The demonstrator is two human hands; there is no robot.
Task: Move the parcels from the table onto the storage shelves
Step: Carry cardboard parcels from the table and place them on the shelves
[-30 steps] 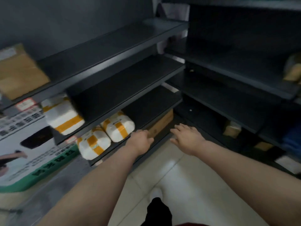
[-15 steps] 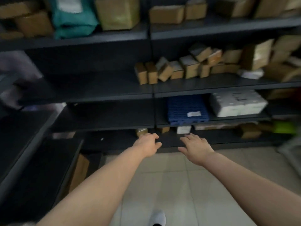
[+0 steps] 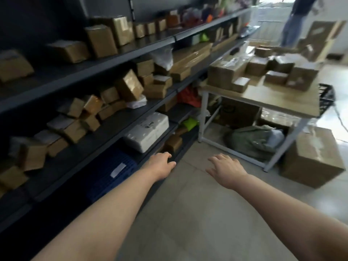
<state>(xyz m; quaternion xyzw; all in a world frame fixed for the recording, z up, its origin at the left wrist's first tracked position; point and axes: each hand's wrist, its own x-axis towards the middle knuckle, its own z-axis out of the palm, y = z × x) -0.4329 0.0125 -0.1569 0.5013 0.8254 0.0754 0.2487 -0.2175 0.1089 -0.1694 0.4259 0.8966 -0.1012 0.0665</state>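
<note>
Worktop (image 3: 273, 99) was swung into view. Parcels (image 3: 224, 72) were judged light, stiff; opposite sides to be gripped. Left hand (image 3: 162, 164), right hand (image 3: 224, 168): fingers (image 3: 218, 158) were held loose, empty.

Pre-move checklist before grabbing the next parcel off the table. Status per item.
1. Left hand empty: ok, holds nothing.
2. Right hand empty: ok, fingers spread.
3. Parcels on table: ok, many there.
4. Table within reach: not ok, both hands well short of it.
5. Floor path clear: ok, bare tiles ahead; large box stands right of the table leg.
6. Other person clear of table: cannot tell, stands beyond its far end, blurred.
</note>
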